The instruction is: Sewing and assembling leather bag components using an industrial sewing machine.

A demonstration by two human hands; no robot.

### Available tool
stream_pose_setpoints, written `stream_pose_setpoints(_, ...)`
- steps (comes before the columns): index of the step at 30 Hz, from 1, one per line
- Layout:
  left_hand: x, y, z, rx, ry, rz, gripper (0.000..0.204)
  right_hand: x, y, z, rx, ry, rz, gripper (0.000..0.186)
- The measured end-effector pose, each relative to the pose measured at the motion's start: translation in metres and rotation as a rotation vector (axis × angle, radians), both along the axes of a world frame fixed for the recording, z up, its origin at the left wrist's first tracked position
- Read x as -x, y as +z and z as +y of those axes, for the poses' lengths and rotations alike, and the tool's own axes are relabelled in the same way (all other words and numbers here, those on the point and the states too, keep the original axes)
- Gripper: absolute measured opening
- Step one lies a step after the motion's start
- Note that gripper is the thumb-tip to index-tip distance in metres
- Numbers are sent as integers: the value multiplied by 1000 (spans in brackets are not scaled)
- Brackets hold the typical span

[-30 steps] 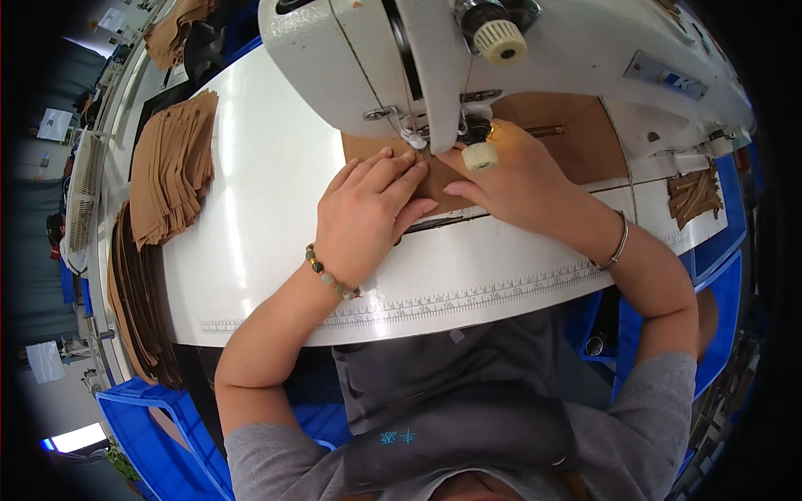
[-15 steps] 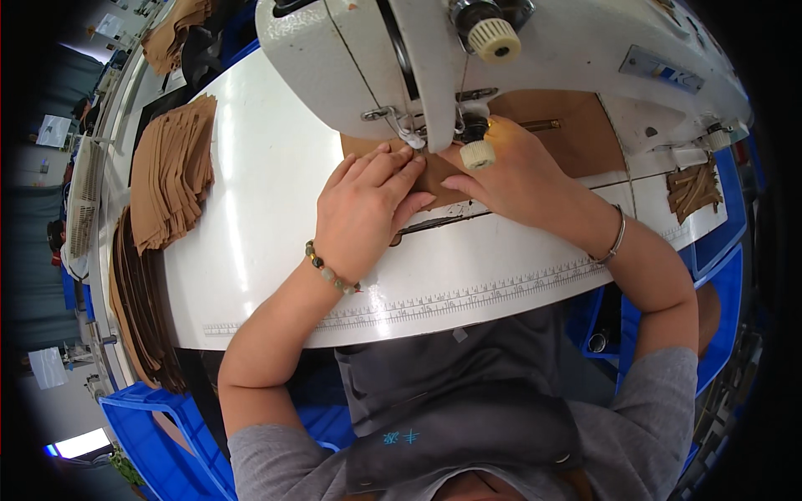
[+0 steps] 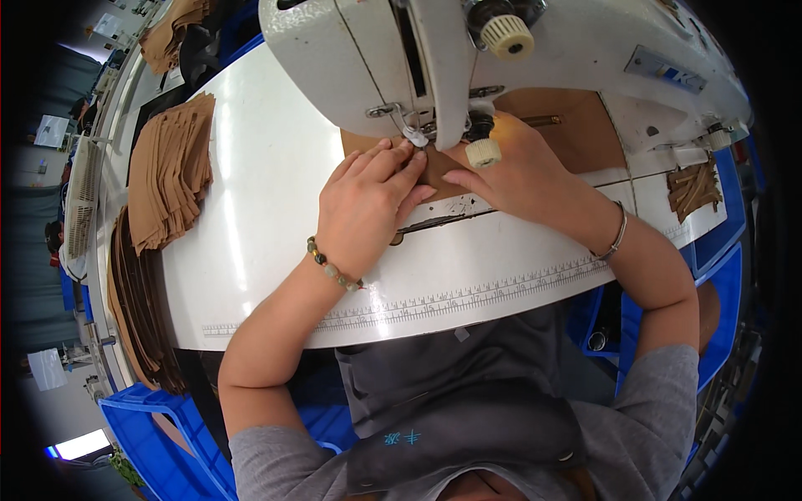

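A brown leather-like panel (image 3: pixel 568 154) with a short zipper (image 3: pixel 545 120) set in it lies under the head of a white sewing machine (image 3: pixel 576 50). My left hand (image 3: pixel 365 190) rests flat on the panel's left part, fingers stretched, fingertips close beside the presser foot (image 3: pixel 420 139). On the other side of the foot, my right hand (image 3: pixel 526 167) presses on the panel with its thumb apart from the fingers. A cream knob (image 3: pixel 483 153) and the machine head hide some of its fingertips. The needle point cannot be made out.
Brown cut pieces are stacked (image 3: pixel 171 171) on the white table (image 3: pixel 251 275) at left, above darker hanging pieces (image 3: pixel 138 292). Brown scraps (image 3: pixel 693 190) lie at the right end. A printed ruler (image 3: pixel 468 299) follows the front edge. Blue bins (image 3: pixel 163 434) stand below both sides.
The sewing machine head appears shifted slightly to the right in the picture. Both hands stay in nearly the same places on the brown panel.
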State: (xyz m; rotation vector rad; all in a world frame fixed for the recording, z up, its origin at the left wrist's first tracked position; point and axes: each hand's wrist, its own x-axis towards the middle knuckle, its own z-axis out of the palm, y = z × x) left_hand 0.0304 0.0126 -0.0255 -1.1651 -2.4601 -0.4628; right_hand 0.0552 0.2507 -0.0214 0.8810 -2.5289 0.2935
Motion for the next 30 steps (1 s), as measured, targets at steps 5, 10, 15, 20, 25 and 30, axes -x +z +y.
stream_pose_setpoints(5, 1, 0, 1, -3, 8, 11, 33, 2, 0, 1, -23, 7, -12, 30)
stream_pose_setpoints(10, 0, 3, 1, 21, 9, 23, 31, 4, -2, 2, 59, 55, 26, 29)
stream_pose_setpoints(15, 1, 5, 2, 49, 33, 33, 31, 6, -2, 3, 51, 57, -8, 29)
stream_pose_setpoints(20, 0, 9, -2, 65, 46, 48, 31, 5, 4, -2, 39, 58, 5, 29)
stream_pose_setpoints(25, -1, 10, -11, 163, 97, 66, 38, -9, 17, -9, -144, 51, -139, 32)
stream_pose_setpoints(30, -7, 3, -15, 66, -6, -114, 46, -12, 25, -1, -72, 122, -225, 33)
